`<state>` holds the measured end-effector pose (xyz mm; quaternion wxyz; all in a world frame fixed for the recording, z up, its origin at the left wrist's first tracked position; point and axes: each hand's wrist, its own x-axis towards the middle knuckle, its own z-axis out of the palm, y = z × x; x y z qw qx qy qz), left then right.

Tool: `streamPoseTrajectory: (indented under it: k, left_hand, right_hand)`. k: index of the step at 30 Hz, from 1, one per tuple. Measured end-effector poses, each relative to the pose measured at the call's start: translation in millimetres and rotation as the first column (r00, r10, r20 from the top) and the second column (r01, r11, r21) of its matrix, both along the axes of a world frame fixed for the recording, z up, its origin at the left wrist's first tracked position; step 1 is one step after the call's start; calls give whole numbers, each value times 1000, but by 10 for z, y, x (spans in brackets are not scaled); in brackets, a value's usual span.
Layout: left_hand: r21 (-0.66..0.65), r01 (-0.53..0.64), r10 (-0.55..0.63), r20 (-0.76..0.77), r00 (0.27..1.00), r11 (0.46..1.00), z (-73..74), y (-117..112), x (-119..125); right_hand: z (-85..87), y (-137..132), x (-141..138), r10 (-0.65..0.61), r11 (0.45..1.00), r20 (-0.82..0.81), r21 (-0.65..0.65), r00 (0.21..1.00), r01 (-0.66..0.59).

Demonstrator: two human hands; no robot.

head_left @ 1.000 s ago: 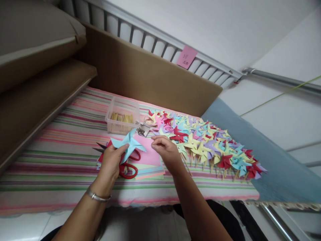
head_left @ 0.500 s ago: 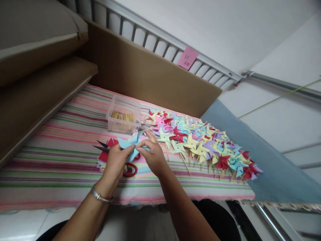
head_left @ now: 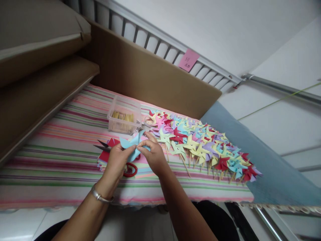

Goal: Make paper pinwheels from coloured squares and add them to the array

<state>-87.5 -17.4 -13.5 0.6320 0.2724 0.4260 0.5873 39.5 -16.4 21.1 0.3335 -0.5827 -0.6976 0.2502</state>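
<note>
Between my two hands is a light blue paper pinwheel (head_left: 129, 142), its blades bent in toward the middle. My left hand (head_left: 117, 157) pinches it from the left, thumb near its centre. From the right, the fingers of my right hand (head_left: 151, 152) press on the paper by the centre. Under my hands lie scissors with red handles (head_left: 130, 170), their dark blades poking out on the left. Beneath them is a stack of coloured paper squares (head_left: 104, 156), red on top. Whether a pin is at the pinwheel's centre I cannot tell.
A clear plastic box (head_left: 124, 115) of wooden sticks stands behind my hands. Many finished pinwheels on sticks (head_left: 200, 147) cover the right side of the striped cloth (head_left: 62, 144). A brown board (head_left: 150, 70) rises at the back, and padded brown slabs (head_left: 45, 77) stand left.
The bent blades of the blue pinwheel have shifted slightly in my fingers, its left blade curling more. Both hands keep nearly the same place and grip.
</note>
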Motion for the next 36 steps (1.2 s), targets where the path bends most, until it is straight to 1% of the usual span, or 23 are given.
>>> streamPoseTrajectory:
  k: [5, 8, 12, 16, 20, 23, 27, 30, 36]
  left_hand:
    - [8, 10, -10, -20, 1000, 1000, -28, 18, 4]
    - [15, 17, -16, -35, 999, 1000, -31, 22, 2]
    - [10, 17, -16, -46, 999, 1000, -27, 16, -4]
    - [13, 37, -36, -61, 997, 999, -36, 19, -9]
    - [-19, 59, -60, -67, 996, 998, -54, 28, -14]
    - [-76, 78, -85, -93, 992, 994, -73, 35, -21]
    - [-126, 151, -157, -37, 987, 980, -94, 44, -35]
    - [-168, 202, -202, 16, 979, 965, -86, 43, -36]
    - [-230, 208, -196, 74, 978, 951, -34, 44, -26]
  right_hand:
    - [3, 3, 0, -8, 1000, -49, -28, 999, 6]
    - [-3, 12, -2, -22, 999, -102, -51, 995, 17]
    - [-5, 26, -6, -14, 999, -185, -44, 983, 6]
    - [10, 31, -9, -20, 993, -288, -117, 958, -15]
    - [38, 18, -12, -65, 987, -331, -159, 942, 12]
    - [31, 11, -6, -82, 987, -374, -161, 924, 23]
    - [-13, 19, 8, -128, 979, -449, -199, 884, 41]
    - [-12, 21, 9, -157, 973, -470, -223, 868, 55]
    - [42, 13, 5, -172, 975, -417, -201, 892, 94]
